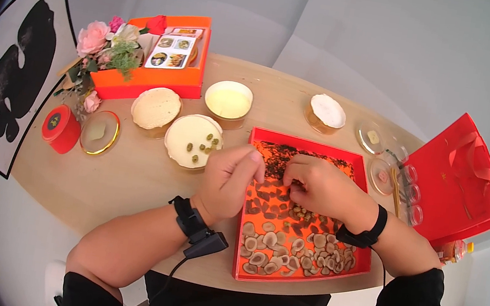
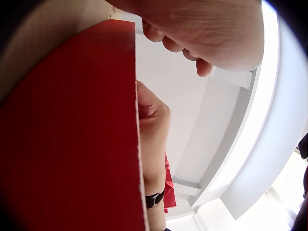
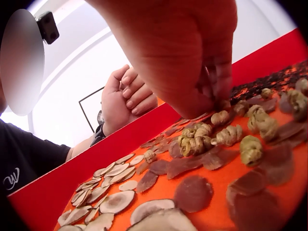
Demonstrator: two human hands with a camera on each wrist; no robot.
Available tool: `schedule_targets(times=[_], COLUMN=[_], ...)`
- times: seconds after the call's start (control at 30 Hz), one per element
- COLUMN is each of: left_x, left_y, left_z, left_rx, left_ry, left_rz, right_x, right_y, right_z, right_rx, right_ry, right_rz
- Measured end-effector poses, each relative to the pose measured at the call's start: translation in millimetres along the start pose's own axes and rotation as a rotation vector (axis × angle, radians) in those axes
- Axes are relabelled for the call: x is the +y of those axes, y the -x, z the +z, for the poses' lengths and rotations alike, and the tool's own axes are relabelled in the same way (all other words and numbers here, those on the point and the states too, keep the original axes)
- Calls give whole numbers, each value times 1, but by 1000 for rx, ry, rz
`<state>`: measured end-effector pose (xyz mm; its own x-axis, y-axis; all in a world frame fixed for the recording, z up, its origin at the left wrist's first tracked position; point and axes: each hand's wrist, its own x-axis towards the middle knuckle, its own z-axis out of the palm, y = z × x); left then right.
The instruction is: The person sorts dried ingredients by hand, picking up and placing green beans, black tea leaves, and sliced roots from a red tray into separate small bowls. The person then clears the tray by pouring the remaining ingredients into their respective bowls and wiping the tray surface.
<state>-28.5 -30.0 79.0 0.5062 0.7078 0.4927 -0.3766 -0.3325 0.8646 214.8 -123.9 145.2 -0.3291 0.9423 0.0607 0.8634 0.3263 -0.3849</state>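
Wooden table point(image 1: 103, 201), w/ a red-walled, orange-floored tray point(image 1: 238, 241) near its front edge, directly before us. To our R stands the red gift bag point(image 1: 452, 179); far L, the orange-red box point(image 1: 152, 92) w/ artificial flowers point(image 1: 105, 44) at its L end. Btwn box & tray we see three round tubs: pale-topped tub point(image 1: 156, 108), yellow-filled tub point(image 1: 228, 101) and cream-topped tub point(image 1: 187, 134), the last bearing a few green coils point(image 1: 195, 158). Our L hand point(image 1: 224, 182) is raised by the tray's L wall, fingers loosely bent in; its palm is hidden, so we can't tell if it has hold of anything. Our R hand point(image 1: 326, 188) is lowered over the tray, fingers bent & tips close together beside the coiled herb pieces point(image 3: 195, 139); we can't tell whether one is pinched. In the tray, near to far: pale oval slices point(image 1: 269, 240), then thin brown slices point(image 3: 193, 193) w/ the coiled pieces lying on & among them, approx. mid-tray toward the R, then black shreds point(image 1: 277, 153)
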Motion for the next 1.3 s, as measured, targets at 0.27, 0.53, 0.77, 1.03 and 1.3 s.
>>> schedule_targets(times=[0.27,0.53,0.77,1.03,1.3], left_x=[0,3,8,13,6], left_y=[1,3,4,8,8], left_z=[3,3,1,3,3], left_rx=[-28,-112,-268,-310,-330], left_ry=[-39,-140,-229,-112,-71], left_rz=[36,136,376,393,401], right_x=[-2,-2,-26,-54,-52], right_y=[-7,-7,-35,-124,-152], right_z=[2,1,-31,-20,6], right_rx=[22,35,176,33,-207], right_ry=[17,32,-155,-397,-321], right_rz=[41,28,24,-272,-338])
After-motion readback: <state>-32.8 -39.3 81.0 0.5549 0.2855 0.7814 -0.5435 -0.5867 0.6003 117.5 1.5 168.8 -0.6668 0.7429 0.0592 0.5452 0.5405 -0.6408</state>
